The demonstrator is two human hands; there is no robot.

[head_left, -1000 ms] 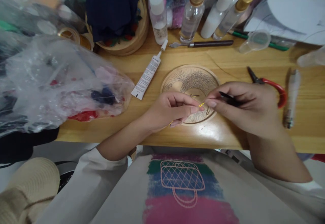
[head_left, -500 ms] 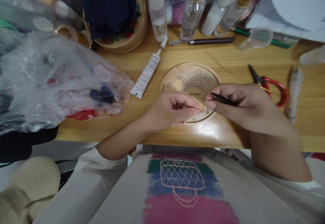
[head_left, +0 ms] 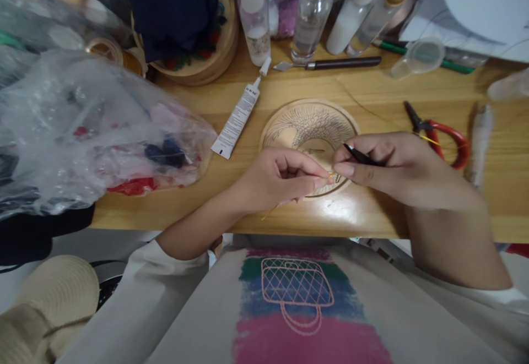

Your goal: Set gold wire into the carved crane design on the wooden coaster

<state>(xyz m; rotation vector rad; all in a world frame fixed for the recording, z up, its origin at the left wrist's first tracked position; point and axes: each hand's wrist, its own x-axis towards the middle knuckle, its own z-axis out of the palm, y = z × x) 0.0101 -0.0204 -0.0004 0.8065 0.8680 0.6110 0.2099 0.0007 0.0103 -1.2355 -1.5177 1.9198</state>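
My left hand point(head_left: 285, 179) pinches a thin yellow strand point(head_left: 330, 175) between thumb and forefinger; whether it is thread or wire I cannot tell. One end of it hangs below that hand. Close by, my right hand point(head_left: 384, 168) has its thumb and forefinger pinched on the same strand. A slim black pointed tool point(head_left: 360, 156) is tucked in the right hand, its tip sticking out to the left and its back end hidden. Beneath both hands lies a round wooden disc point(head_left: 312, 124) with a fine feather-like line pattern, partly covered by the fingers.
A glue tube point(head_left: 237, 119) lies left of the disc. Behind it is a dark-handled knife point(head_left: 345, 63). Red-handled pliers point(head_left: 448, 138) and a white pen-like stick point(head_left: 481, 144) lie right. Bottles point(head_left: 312, 20) line the back; a plastic bag point(head_left: 95, 132) fills the left.
The black tool's tip has tilted slightly upward, and the right hand has shifted a little. Both hands keep their pinch on the yellow strand. The view has moved slightly.
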